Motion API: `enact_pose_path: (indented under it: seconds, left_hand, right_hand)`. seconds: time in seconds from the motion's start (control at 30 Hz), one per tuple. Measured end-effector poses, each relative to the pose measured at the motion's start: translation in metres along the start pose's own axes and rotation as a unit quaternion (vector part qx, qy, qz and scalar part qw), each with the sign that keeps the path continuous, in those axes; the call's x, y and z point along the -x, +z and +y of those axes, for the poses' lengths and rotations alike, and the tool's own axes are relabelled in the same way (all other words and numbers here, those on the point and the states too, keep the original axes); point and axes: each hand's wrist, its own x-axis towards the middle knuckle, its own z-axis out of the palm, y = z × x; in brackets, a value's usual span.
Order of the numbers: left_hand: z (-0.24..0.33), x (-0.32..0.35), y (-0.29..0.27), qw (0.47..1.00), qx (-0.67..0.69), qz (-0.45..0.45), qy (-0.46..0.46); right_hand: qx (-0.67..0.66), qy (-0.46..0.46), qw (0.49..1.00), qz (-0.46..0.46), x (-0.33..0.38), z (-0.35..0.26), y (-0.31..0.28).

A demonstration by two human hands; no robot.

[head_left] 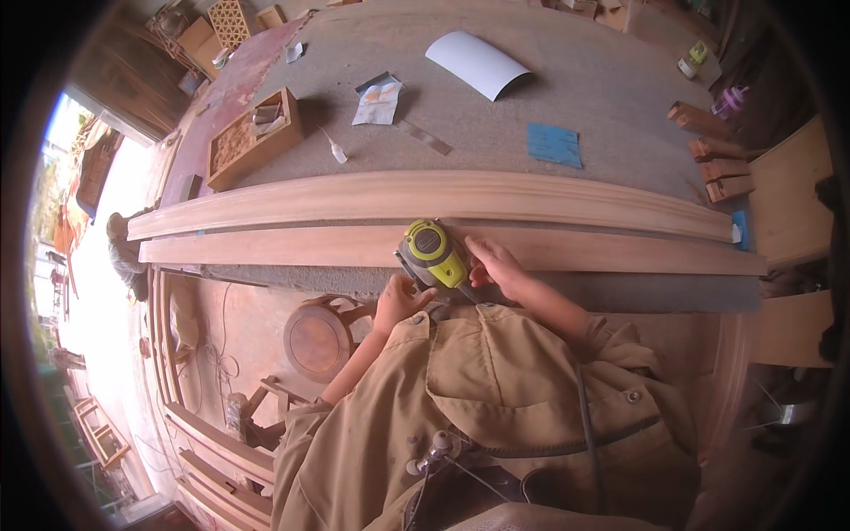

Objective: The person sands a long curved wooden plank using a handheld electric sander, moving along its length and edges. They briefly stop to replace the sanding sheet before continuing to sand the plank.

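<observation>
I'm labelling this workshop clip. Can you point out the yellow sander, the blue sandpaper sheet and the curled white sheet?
yellow sander (431,250), head view, on its yellow top housing.
blue sandpaper sheet (554,143), head view, on the middle of the sheet.
curled white sheet (476,64), head view, on its arched upper surface.

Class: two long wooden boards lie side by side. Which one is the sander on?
The nearer, flat plank, under the yellow-and-grey sander; the farther moulded board carries nothing.
</observation>
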Motion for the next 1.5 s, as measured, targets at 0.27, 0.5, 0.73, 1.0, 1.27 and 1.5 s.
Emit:
enact_pose_path:
  seconds: [0.27,0.5,0.73,1.0,1.27,1.5]
  left_hand:
    - [-0.005,-0.001,0.022,1.000,-0.015,0.011,-0.024]
    - [-0.008,-0.001,0.005,0.992,0.012,0.006,0.126]
    - [0.029,0.017,0.004,0.899,0.382,-0.202,-0.070]
    - [0.027,0.006,0.009,0.955,0.273,-0.118,-0.005]
    - [-0.026,-0.007,-0.026,0.987,0.150,-0.015,0.062]
    - [-0.041,-0.037,-0.114,0.953,-0.036,0.281,0.107]
  right_hand:
    - [-0.091,0.097,0.984,-0.121,0.040,-0.044,0.047]
    - [-0.201,0.085,0.967,-0.135,0.046,-0.066,0.018]
    - [-0.269,0.034,0.955,-0.123,0.063,-0.060,0.000]
    - [-0.354,0.024,0.926,-0.129,0.078,-0.050,0.008]
    - [-0.343,0.024,0.920,-0.188,0.087,-0.058,-0.021]
    - [-0.196,-0.043,0.975,-0.098,0.074,-0.038,-0.028]
